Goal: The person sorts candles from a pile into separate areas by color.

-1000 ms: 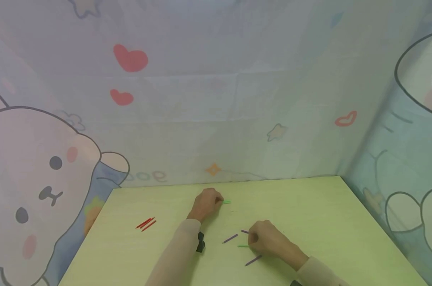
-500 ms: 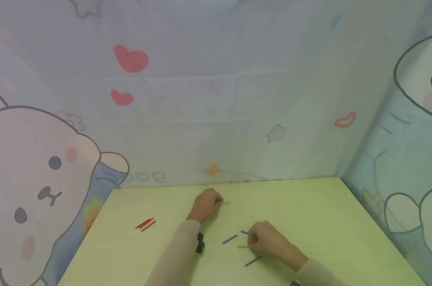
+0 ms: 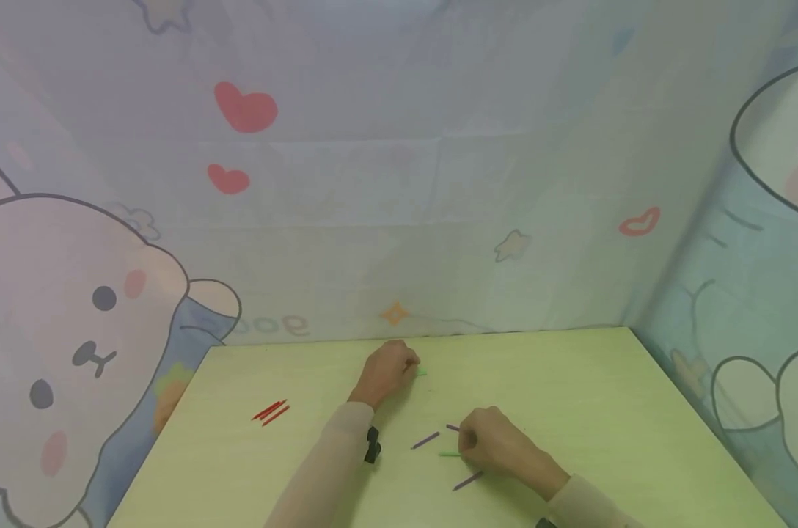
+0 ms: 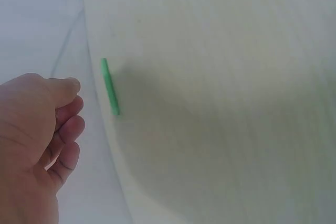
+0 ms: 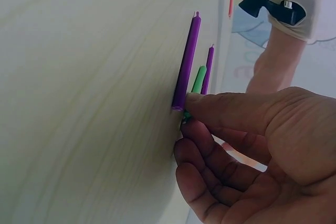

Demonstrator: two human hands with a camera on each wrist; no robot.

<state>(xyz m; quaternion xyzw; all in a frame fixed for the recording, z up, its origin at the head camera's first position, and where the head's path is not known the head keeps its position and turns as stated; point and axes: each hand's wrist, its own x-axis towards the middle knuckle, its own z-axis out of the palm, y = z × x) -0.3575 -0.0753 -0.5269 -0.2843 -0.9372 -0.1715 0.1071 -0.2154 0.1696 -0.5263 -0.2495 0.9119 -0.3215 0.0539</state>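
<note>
My left hand hovers at the far edge of the table, beside a short green candle lying there. In the left wrist view the fingers are loosely curled, the thumb near the index finger, with nothing visible between them. My right hand pinches another green candle between thumb and index finger, low over the table; its lower end is hidden by the fingers. Purple candles lie around this hand: one to the left, one partly behind it, one in front.
Several red candles lie together on the left side of the pale yellow-green table. A patterned cloth hangs right behind the table's far edge and along both sides. Black straps sit at the wrists.
My left hand has lifted slightly up and to the right, off the green candle, which stays on the table. The right hand stays in place.
</note>
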